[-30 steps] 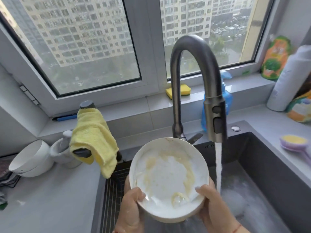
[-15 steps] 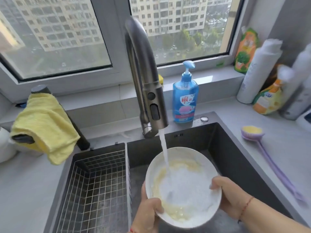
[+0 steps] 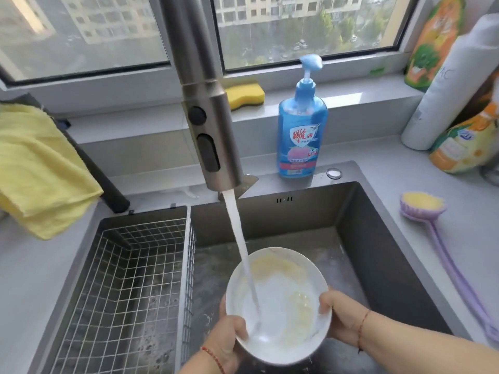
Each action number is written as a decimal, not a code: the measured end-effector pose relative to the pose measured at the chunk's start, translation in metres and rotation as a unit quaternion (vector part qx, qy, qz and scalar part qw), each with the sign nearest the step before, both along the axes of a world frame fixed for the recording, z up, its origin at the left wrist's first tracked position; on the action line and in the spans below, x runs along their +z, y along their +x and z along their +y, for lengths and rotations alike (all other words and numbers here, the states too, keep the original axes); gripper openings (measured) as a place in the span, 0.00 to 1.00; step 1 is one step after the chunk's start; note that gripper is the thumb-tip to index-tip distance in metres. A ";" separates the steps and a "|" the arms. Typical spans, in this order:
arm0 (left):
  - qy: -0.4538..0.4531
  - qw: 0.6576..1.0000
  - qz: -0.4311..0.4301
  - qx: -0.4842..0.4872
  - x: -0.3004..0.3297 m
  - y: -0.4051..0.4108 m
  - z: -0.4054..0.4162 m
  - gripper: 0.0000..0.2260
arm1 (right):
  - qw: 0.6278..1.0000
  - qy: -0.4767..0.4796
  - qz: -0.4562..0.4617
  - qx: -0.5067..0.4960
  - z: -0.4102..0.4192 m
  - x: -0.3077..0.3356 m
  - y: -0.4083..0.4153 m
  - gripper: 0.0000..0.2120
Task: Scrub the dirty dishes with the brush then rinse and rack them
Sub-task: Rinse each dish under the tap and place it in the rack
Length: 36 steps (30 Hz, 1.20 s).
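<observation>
Head view: 2 hands hold a white bowl point(image 3: 280, 306) under the running faucet point(image 3: 210, 125), over the sink point(image 3: 378, 238).
The left hand point(image 3: 226, 338) grips the bowl's near-left rim, thumb inside; the right hand point(image 3: 340, 317) holds the right rim. Water strikes the bowl's foamy, yellow-smeared inside. The brush point(image 3: 424, 206) lies on the counter point(image 3: 472, 225) right of the sink; the wire rack point(image 3: 127, 287) sits at left.

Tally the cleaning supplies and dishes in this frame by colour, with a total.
Yellow: 2, cloth, sponge
Blue: 1, soap bottle
Purple: 1, brush
White: 2, bowl, tall bottle
Orange: 2, pouches
Total: 8
</observation>
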<state>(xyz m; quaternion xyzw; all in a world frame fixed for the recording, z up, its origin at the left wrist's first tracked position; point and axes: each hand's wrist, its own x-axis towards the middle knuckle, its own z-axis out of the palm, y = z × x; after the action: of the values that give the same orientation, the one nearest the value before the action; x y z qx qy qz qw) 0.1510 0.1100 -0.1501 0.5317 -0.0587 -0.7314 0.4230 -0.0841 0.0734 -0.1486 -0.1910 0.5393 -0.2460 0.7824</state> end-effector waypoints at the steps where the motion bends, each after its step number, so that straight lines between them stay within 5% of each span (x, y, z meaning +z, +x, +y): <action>1: 0.009 1.000 0.001 0.001 -0.003 -0.001 0.001 0.48 | 1.000 0.009 -0.001 0.001 0.001 -0.007 0.000 0.40; 16: 0.096 0.994 -0.019 -0.054 -0.039 -0.004 -0.002 0.55 | 0.998 0.048 0.018 -0.026 -0.001 -0.045 -0.004 0.42; 21: 0.099 0.992 -0.051 -0.054 -0.039 -0.005 -0.007 0.46 | 0.998 0.055 0.015 -0.002 -0.005 -0.048 -0.005 0.43; 24: 0.102 0.990 -0.074 -0.061 -0.033 -0.009 -0.007 0.43 | 0.996 0.070 0.037 0.031 -0.005 -0.038 -0.004 0.37; 27: 0.100 0.977 -0.147 -0.115 -0.023 -0.006 -0.009 0.37 | 0.976 0.029 0.183 0.112 -0.012 -0.022 -0.002 0.24; 29: 0.088 0.936 -0.281 -0.193 -0.018 -0.002 -0.009 0.24 | 0.909 -0.036 0.345 0.230 -0.017 -0.010 -0.003 0.16; 31: 0.078 0.820 -0.483 -0.298 -0.017 0.003 -0.004 0.18 | 0.787 -0.103 0.509 0.334 -0.019 -0.003 -0.005 0.21; 33: 0.048 0.699 -0.596 -0.393 -0.007 0.005 -0.002 0.20 | 0.690 -0.160 0.592 0.385 -0.020 0.002 -0.004 0.23; 36: 0.032 0.643 -0.631 -0.434 -0.002 0.000 -0.006 0.18 | 0.663 -0.158 0.616 0.394 -0.022 0.006 0.004 0.21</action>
<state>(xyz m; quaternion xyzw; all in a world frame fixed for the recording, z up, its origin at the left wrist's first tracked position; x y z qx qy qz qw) 0.1511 0.1039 -0.1526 0.7913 -0.5116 -0.3199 -0.0994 -0.0802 0.0514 -0.1421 -0.6148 0.7255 0.1780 0.2530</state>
